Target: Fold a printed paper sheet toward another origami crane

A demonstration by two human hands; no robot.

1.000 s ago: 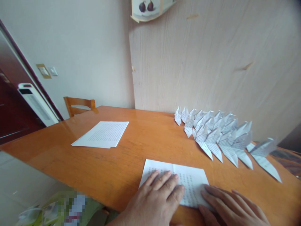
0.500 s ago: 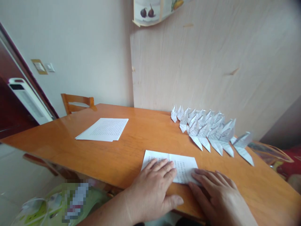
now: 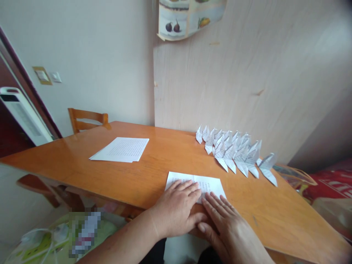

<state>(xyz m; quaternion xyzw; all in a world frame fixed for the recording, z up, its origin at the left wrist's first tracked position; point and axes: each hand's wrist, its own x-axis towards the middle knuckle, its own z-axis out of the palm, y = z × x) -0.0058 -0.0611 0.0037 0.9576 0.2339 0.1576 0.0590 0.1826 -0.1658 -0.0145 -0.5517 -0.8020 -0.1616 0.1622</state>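
A folded sheet of printed paper [image 3: 211, 185] lies flat on the wooden table close to its front edge, with a crease line showing at its top. My left hand [image 3: 178, 207] rests palm down on the sheet's left and middle part, its fingers stretched out. Beside it, my right hand [image 3: 224, 220] lies flat with fingers extended over the sheet's lower right part. The thumbs of both hands are near each other at the table edge. Both palms and fingers cover the lower part of the paper.
Several folded paper pieces [image 3: 242, 159] stand in rows at the back right of the table [image 3: 154, 157]. A stack of printed sheets [image 3: 121, 148] lies at the left. Behind the table is a wooden chair [image 3: 88, 117]. Red bags [image 3: 332, 187] sit beyond the right edge.
My right hand has slid left from the sheet's right edge towards its middle, closer to my left hand. The left hand stays on the paper. The camera view has shifted slightly.
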